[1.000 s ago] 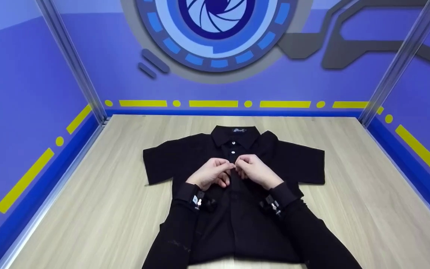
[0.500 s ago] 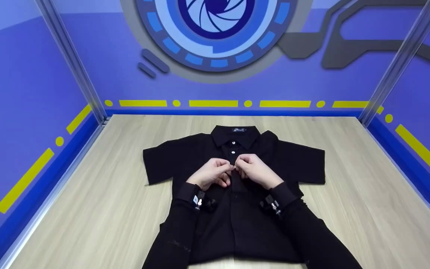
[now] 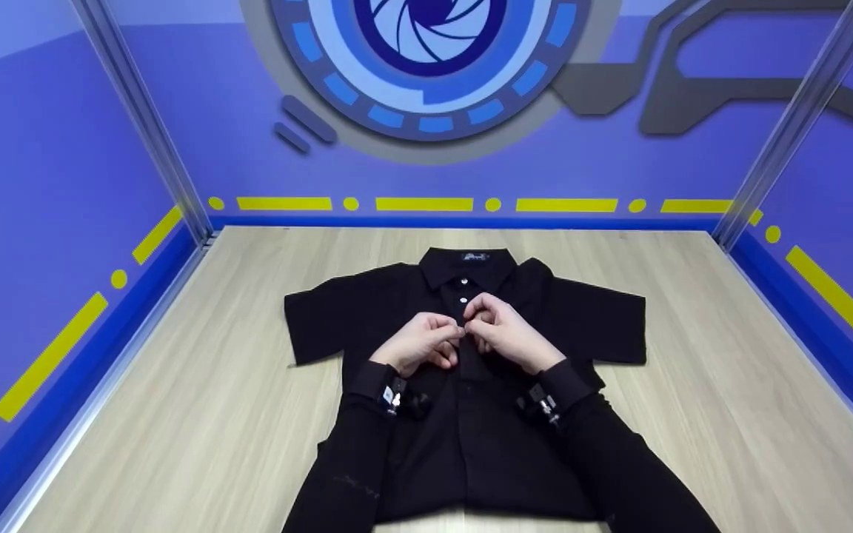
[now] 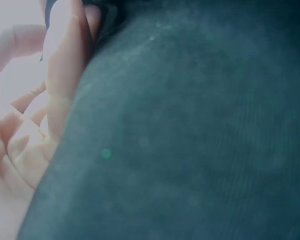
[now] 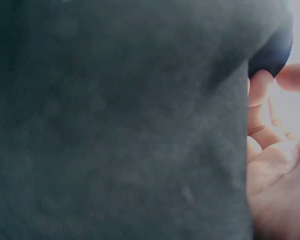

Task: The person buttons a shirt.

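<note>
Pinching the shirt [image 3: 500, 451], the left hand [image 3: 419, 345] and right hand [image 3: 509, 337] nearly meet at the head view's centre; only here do its collar [image 3: 438, 269] and white buttons [image 3: 463, 300], upper centre, show. The left wrist view reveals that hand's palm [image 4: 17, 160], lower left, beside blurred fabric. The right wrist view shows folded fabric at the fingertips [image 5: 260, 89], upper right.

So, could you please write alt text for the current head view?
A person's left hand and right hand pinch the button front of a black short-sleeved shirt, spread on a wood-grain table with its collar at the far end. Two white buttons show below the collar; a blue-purple wall stands behind.
</note>
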The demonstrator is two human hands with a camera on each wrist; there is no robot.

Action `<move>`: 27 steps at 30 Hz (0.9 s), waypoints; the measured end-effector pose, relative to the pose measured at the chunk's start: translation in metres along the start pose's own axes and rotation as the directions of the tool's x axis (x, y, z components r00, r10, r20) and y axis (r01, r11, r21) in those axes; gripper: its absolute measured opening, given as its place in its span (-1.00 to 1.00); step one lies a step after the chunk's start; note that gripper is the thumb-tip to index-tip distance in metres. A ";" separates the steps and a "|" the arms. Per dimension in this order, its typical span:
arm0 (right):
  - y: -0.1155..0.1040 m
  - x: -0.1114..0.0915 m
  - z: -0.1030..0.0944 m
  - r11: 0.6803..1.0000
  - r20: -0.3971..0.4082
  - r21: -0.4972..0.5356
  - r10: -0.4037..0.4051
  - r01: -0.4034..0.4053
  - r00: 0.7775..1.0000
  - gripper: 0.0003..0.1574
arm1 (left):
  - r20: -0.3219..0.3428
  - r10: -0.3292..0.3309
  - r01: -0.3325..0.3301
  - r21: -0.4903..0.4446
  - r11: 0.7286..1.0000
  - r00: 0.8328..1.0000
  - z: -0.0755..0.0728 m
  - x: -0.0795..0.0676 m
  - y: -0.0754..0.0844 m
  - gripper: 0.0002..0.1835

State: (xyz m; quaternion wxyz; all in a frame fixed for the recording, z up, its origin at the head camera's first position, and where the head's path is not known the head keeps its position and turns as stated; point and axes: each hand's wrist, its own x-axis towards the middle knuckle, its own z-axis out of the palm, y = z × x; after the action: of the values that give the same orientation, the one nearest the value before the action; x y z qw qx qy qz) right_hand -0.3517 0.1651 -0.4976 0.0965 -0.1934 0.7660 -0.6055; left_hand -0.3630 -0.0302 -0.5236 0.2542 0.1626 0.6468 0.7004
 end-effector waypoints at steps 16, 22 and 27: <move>-0.025 -0.012 0.000 0.999 0.055 0.035 0.006 -0.008 0.998 -0.66 | 0.016 0.016 -0.016 0.003 1.000 1.000 -0.001 0.001 -0.002 -0.81; -0.023 -0.012 0.000 0.999 0.056 0.040 0.010 -0.012 0.998 -0.71 | 0.023 0.013 -0.014 0.017 1.000 1.000 -0.001 0.000 -0.002 -0.80; -0.023 -0.011 -0.001 0.999 0.052 0.035 0.022 -0.024 0.998 -0.73 | 0.024 0.013 -0.014 0.026 1.000 1.000 -0.001 0.000 -0.002 -0.80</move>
State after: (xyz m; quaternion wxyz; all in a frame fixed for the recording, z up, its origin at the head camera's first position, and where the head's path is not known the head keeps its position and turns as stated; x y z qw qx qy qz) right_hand -0.3377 0.1658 -0.4766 0.1266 -0.1984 0.7546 -0.6126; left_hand -0.3631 -0.0313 -0.5254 0.2550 0.1788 0.6517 0.6916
